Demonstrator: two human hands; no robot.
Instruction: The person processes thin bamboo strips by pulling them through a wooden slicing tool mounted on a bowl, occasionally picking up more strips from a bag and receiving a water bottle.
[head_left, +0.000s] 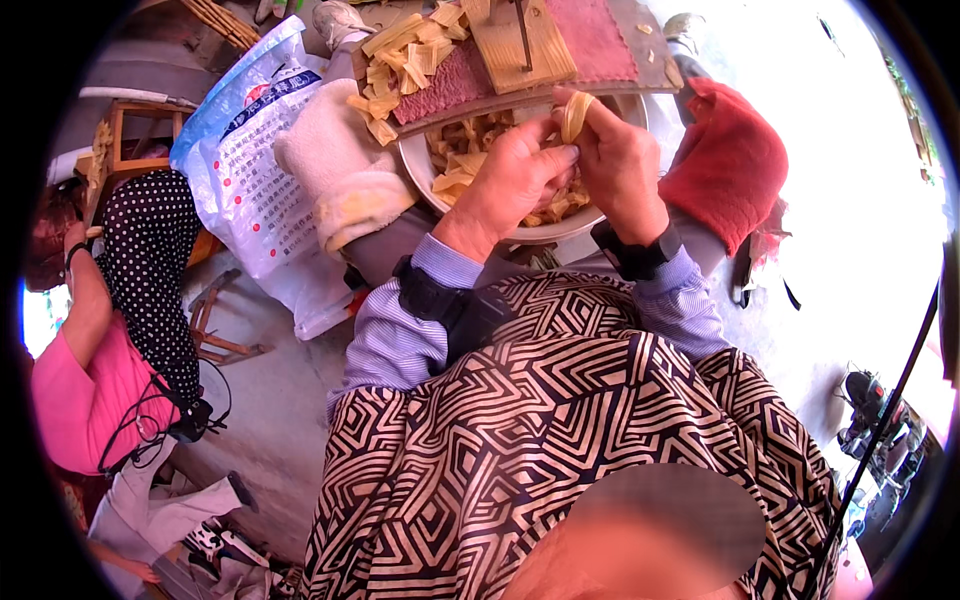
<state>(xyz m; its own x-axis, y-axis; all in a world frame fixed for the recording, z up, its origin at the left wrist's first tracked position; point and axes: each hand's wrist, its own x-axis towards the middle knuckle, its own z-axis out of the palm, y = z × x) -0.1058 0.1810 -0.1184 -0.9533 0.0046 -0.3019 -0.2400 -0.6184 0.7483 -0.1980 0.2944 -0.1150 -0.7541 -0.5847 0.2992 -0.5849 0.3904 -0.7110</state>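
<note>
My right hand (619, 161) holds a folded, pale yellow dried strip (576, 118) between thumb and fingers, above the near edge of a wooden board. Close against it is my left hand (517, 180), its fingers curled and its thumb by the strip's lower end; whether it grips the strip is hidden. Below both hands stands a white basin (416, 176) with many yellowish dried pieces (459, 176) in it. The board (664, 75) spans the basin and carries a pink cloth (600, 45), a wooden block (517, 49) with an upright metal rod (523, 37), and a heap of yellow strips (412, 56).
A printed plastic sack (262, 172) lies left of my towel-covered knee (322, 150). A red cloth (724, 161) covers my other knee. Farther left sits another person in pink (90, 390), near a wooden frame stand (217, 322). Dark equipment (881, 435) stands at the right rim.
</note>
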